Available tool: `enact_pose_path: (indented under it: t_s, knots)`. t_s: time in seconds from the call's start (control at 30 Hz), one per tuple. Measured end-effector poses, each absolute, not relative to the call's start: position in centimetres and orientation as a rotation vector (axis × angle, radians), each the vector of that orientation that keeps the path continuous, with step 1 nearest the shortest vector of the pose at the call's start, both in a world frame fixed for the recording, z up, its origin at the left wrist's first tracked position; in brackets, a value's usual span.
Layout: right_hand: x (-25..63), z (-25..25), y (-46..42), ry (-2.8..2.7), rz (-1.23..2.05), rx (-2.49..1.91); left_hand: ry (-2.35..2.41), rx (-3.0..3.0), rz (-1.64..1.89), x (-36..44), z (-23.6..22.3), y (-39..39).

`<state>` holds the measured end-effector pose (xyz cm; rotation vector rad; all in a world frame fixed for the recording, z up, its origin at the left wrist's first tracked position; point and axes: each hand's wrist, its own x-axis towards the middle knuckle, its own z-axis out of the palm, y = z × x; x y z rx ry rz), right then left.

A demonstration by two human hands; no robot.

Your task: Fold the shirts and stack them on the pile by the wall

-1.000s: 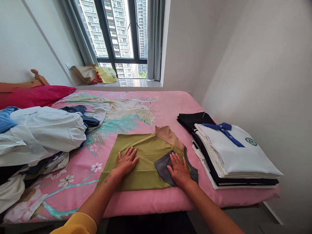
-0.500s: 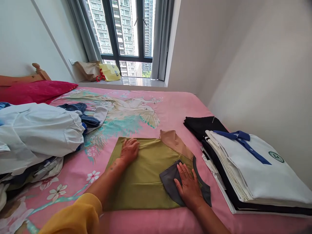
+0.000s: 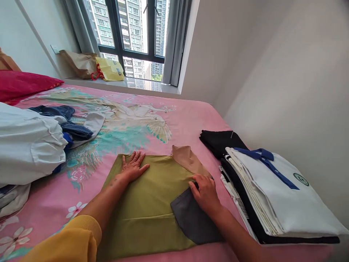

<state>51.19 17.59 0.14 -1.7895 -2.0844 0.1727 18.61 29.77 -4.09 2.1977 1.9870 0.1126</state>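
An olive-green T-shirt [image 3: 147, 196] lies spread and partly folded on the bed. One dark grey sleeve [image 3: 191, 218] is laid over its body, and a brown sleeve [image 3: 188, 158] sticks out at the far corner. My left hand [image 3: 133, 167] rests flat on the shirt's far left part, fingers spread. At the right side, my right hand [image 3: 205, 193] has its fingers bent and closed on the shirt cloth between the two sleeves. That hand and forearm cover part of the shirt's right edge.
Folded clothes with a white, blue-collared polo shirt [image 3: 272, 189] on top are stacked at right, beside folded black cloth [image 3: 222, 140]. A loose white garment [image 3: 29, 142] and jeans [image 3: 73, 127] lie at left on the pink bedsheet [image 3: 188, 112]. Bags [image 3: 110, 69] stand on the windowsill.
My right hand has gone from lying flat on the grey sleeve to bent fingers farther up. My left hand's fingers have spread. The view has shifted right and down.
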Motion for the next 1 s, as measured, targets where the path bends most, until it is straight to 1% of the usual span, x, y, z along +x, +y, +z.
enact_pose_path:
  t_s: [0.1,0.23,0.3,0.37,0.43,0.53,0.67,0.77,0.9,0.97,1.0]
  knots:
    - [50.7,-0.2,23.3,-2.047,0.139,-1.811,1.984,2.206,0.102,18.7,-4.1,29.5]
    - [50.4,-2.8,29.7,-2.152,0.254,-1.897,2.001,2.212,0.100,18.8,-4.1,29.2]
    - [50.7,-3.5,32.0,-2.084,0.273,-1.917,2.015,2.223,0.113,18.8,-4.3,29.2]
    - [51.3,-3.4,34.1,-1.848,0.314,-2.005,2.018,2.241,0.135,18.8,-4.4,29.1]
    - [51.9,-2.9,36.2,-1.661,0.432,-2.075,2.017,2.252,0.160,18.8,-4.6,29.0]
    - [52.2,-1.9,38.5,-1.670,0.611,-2.039,2.021,2.259,0.193,18.8,-4.7,28.9]
    - [50.9,-1.2,38.3,-1.798,0.582,-1.798,2.025,2.260,0.211,18.7,-4.7,28.9]
    - [50.4,-1.3,35.7,-1.958,0.499,-1.568,2.024,2.262,0.225,18.7,-4.7,28.9]
    - [51.2,-1.8,31.3,-2.304,0.379,-1.192,2.033,2.254,0.241,18.8,-4.6,28.8]
    - [51.7,-2.0,29.8,-2.328,0.251,-1.144,2.032,2.248,0.238,18.9,-4.4,28.7]
    - [51.8,-2.0,29.5,-2.278,0.188,-1.189,2.030,2.245,0.235,18.9,-4.4,28.7]
